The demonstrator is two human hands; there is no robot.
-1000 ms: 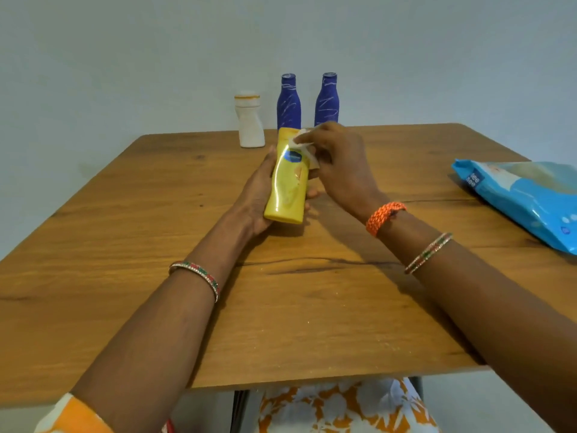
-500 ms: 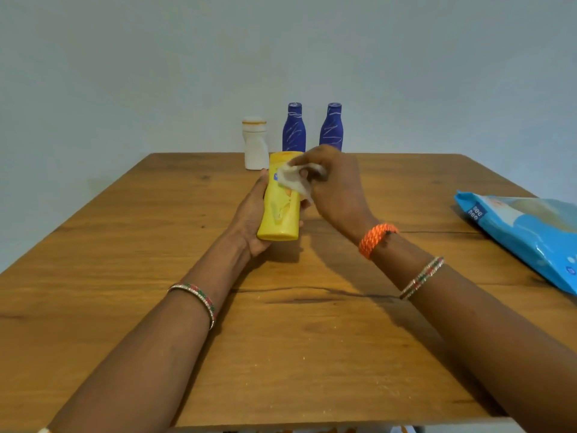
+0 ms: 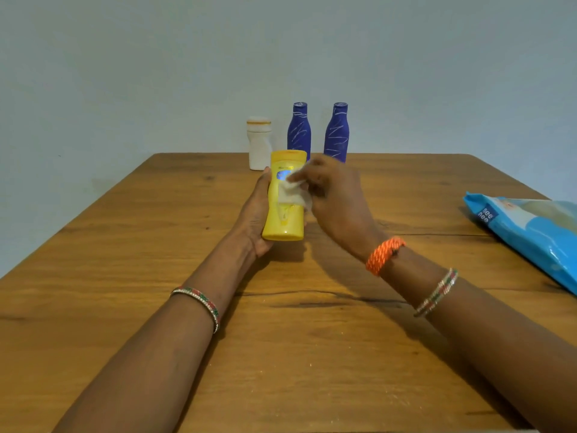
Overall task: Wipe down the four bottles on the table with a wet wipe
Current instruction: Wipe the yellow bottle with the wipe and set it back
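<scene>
The wooden table [image 3: 156,307] fills most of the view, a warm brown slab with dark grain streaks, a long hairline crack across its middle and rounded far corners. Everything else is placed against the yellow bottle [image 3: 285,198], which is held just above the tabletop near its centre.

To the right of the yellow bottle, well apart at the table's edge, lies a glossy blue wipes packet [image 3: 530,232], soft and pillow-shaped, with crinkled plastic that catches the light. Behind the yellow bottle, at the far edge, stand two dark blue bottles [image 3: 298,129] [image 3: 336,132], matte, narrow-necked and marked with pale scribbled lines. Left of them stands a squat white bottle [image 3: 259,145] with a waisted body and an orange ring under its cap.

The yellow bottle itself is smooth shiny plastic, flat-sided with a gentle waist, tilted away from the person. The left hand [image 3: 254,214] cradles it from the left and beneath, fingers curled round its body. The right hand [image 3: 337,201] pinches a crumpled white wet wipe [image 3: 292,192] against the bottle's front; the fingertips are motion-blurred, so the exact pinch is hard to read. An orange braided wristband [image 3: 385,254] circles the right wrist, and thin beaded bangles [image 3: 199,301] sit on both forearms.
</scene>
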